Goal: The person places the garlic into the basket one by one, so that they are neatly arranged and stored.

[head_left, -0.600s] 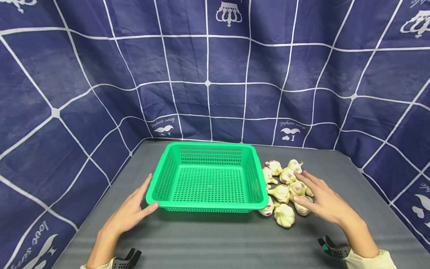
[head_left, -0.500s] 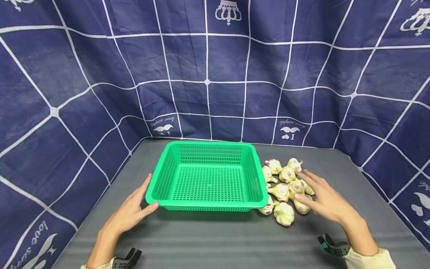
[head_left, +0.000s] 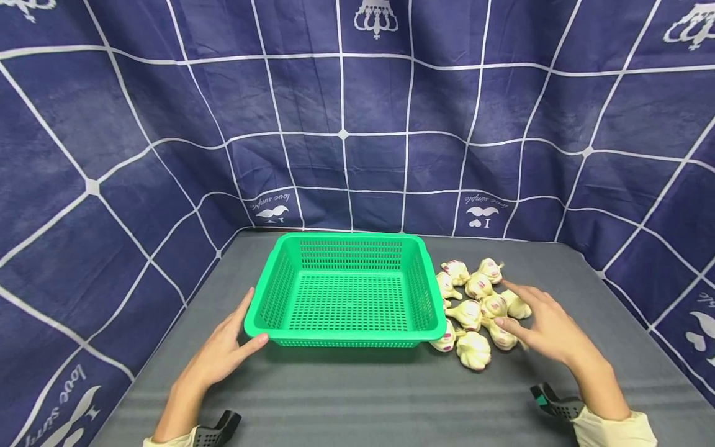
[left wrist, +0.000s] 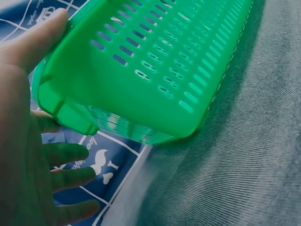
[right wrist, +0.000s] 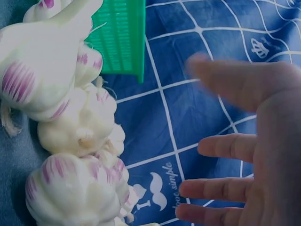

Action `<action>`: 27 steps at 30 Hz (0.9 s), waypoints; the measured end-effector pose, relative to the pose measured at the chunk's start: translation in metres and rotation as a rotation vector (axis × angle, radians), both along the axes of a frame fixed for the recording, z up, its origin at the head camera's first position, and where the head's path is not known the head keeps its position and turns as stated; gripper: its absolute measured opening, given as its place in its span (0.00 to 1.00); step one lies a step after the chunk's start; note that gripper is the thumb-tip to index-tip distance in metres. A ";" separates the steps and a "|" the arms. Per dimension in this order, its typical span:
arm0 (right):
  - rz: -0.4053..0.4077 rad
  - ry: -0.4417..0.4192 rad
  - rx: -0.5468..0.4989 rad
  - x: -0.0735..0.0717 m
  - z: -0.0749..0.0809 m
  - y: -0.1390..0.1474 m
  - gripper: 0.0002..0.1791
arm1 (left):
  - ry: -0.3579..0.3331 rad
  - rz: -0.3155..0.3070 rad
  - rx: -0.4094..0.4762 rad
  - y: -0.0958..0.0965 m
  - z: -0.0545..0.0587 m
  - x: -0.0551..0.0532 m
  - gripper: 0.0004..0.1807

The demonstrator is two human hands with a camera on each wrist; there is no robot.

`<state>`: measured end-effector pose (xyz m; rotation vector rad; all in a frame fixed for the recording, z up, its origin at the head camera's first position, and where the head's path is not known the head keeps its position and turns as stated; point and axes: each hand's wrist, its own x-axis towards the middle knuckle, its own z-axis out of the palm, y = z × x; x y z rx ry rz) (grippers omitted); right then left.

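A green plastic basket (head_left: 346, 337) with slotted walls and floor stands in the middle of the grey table, nothing inside it. At its left front corner is my left hand (head_left: 219, 352), thumb at the rim and the other fingers spread along the outside. In the left wrist view those fingers (left wrist: 73, 178) are straight and apart from the basket wall. Several garlic bulbs (head_left: 473, 349) with purple streaks lie in a heap against the basket's right side. My right hand (head_left: 550, 329) hovers at the heap's right edge, fingers extended, holding nothing.
A grey cloth-covered table (head_left: 368, 397) extends in front of the basket and to both sides. Behind and around it hangs a dark blue curtain (head_left: 374, 161) with white grid lines. Dark wrist devices (head_left: 557, 403) sit at both cuffs.
My right hand has drawn slightly to the right, uncovering more of the garlic bulb by its fingers. The left hand stays at the basket corner. The head view has shifted slightly.
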<state>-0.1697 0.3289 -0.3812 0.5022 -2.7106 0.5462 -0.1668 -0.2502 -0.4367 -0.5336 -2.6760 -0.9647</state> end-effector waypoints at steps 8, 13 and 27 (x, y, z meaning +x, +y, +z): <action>-0.083 -0.076 0.031 -0.002 0.001 0.002 0.32 | 0.027 0.004 0.022 0.001 -0.002 -0.001 0.52; -0.124 -0.158 0.066 -0.002 -0.001 0.001 0.37 | 0.038 0.009 0.024 0.001 -0.004 -0.001 0.52; -0.109 -0.248 0.083 -0.001 -0.017 -0.002 0.52 | 0.039 0.011 0.019 0.001 -0.005 -0.001 0.52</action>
